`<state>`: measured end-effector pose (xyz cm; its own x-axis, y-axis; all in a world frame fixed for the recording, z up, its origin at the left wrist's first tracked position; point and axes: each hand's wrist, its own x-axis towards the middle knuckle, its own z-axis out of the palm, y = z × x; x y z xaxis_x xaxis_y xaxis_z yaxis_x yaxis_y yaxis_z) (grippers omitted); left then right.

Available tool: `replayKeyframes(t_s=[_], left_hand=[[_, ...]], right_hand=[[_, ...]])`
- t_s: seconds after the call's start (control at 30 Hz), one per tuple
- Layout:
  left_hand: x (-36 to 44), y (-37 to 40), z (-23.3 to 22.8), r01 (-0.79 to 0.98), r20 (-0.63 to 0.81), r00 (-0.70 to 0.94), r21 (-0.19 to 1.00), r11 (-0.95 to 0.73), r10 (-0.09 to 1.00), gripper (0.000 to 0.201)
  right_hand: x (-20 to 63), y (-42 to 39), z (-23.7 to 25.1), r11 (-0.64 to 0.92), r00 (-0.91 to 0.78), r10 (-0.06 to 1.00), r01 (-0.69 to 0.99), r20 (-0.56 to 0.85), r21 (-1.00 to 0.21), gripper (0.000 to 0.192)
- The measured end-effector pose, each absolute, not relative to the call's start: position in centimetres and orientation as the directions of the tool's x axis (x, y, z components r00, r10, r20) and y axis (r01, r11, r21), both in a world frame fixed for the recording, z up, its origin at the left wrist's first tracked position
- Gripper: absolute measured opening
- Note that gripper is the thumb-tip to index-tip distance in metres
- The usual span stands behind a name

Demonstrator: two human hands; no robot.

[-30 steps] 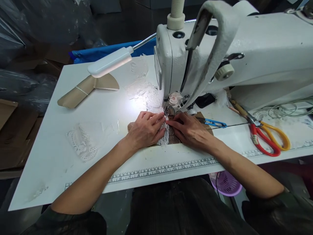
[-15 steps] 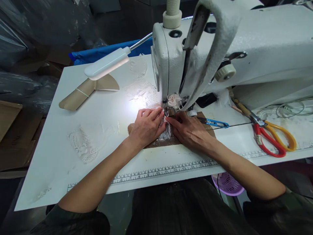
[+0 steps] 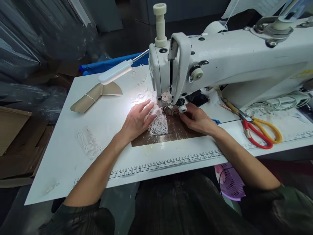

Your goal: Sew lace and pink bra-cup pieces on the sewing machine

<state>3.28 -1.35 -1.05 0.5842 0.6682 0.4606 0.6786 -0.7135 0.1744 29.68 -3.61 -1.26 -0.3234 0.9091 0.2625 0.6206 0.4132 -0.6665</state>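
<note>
Right hand (image 3: pixel 194 120) now off the lace (image 3: pixel 158 125), close beside the sewing machine (image 3: pixel 220 57); grip half-curled, contents unclear. Left hand (image 3: pixel 135 122), spread wide, grasping nothing, rests on lace below machine's head; steadying apparently one-handed.

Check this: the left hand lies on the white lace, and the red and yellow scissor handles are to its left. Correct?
Not quite: in the head view, the red and yellow scissor handles are to the right of the left hand, which does lie on the white lace.
</note>
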Motion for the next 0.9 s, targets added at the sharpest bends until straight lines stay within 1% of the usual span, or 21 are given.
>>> replayKeyframes(t_s=[0.03,0.1,0.17,0.23,0.37,0.5,0.57,0.6,0.73,0.8,0.9], left_hand=[[2.9,-1.5,-0.7,0.666,0.465,0.598,0.164,-0.728,0.653,0.03],[2.6,-2.0,-0.1,0.602,0.416,0.675,0.168,-0.781,0.61,0.026],[2.8,-2.6,0.1,0.504,0.331,0.764,0.228,-0.833,0.553,0.023],[3.1,-3.0,-0.1,0.441,0.286,0.802,0.309,-0.842,0.525,0.02],[3.4,-2.7,-0.9,0.422,0.31,0.775,0.396,-0.816,0.551,0.019],[3.4,-2.4,-1.3,0.411,0.331,0.758,0.425,-0.806,0.562,0.018],[3.4,-2.4,-1.2,0.415,0.337,0.752,0.426,-0.804,0.567,0.019],[3.5,-2.5,-1.1,0.419,0.345,0.747,0.419,-0.805,0.568,0.019],[3.7,-3.0,-1.0,0.411,0.405,0.742,0.354,-0.84,0.534,0.015],[3.9,-3.1,-1.2,0.386,0.431,0.756,0.314,-0.867,0.492,0.017],[4.0,-3.0,-1.6,0.343,0.454,0.783,0.255,-0.904,0.425,0.01]], right_hand=[[29.9,-3.5,-1.0,0.396,-0.338,0.914,0.614,0.225,-0.683,0.024],[30.3,-3.3,-0.6,0.38,-0.376,0.912,0.618,0.166,-0.688,0.024],[30.6,-3.3,-0.2,0.4,-0.416,0.898,0.631,0.146,-0.665,0.025],[30.6,-3.4,0.0,0.435,-0.461,0.877,0.638,0.137,-0.636,0.027],[30.4,-3.9,0.1,0.479,-0.523,0.844,0.638,0.118,-0.602,0.029],[29.5,-4.6,0.1,0.545,-0.601,0.789,0.587,0.129,-0.598,0.033],[28.6,-5.0,-0.1,0.586,-0.643,0.752,0.552,0.145,-0.594,0.043],[28.1,-5.2,-0.3,0.601,-0.656,0.74,0.544,0.15,-0.586,0.044],[26.6,-5.7,-1.1,0.608,-0.642,0.75,0.576,0.159,-0.546,0.017],[26.4,-5.8,-1.3,0.608,-0.637,0.749,0.552,0.182,-0.57,0.015],[27.1,-5.2,-1.2,0.595,-0.621,0.749,0.479,0.23,-0.646,0.017]])
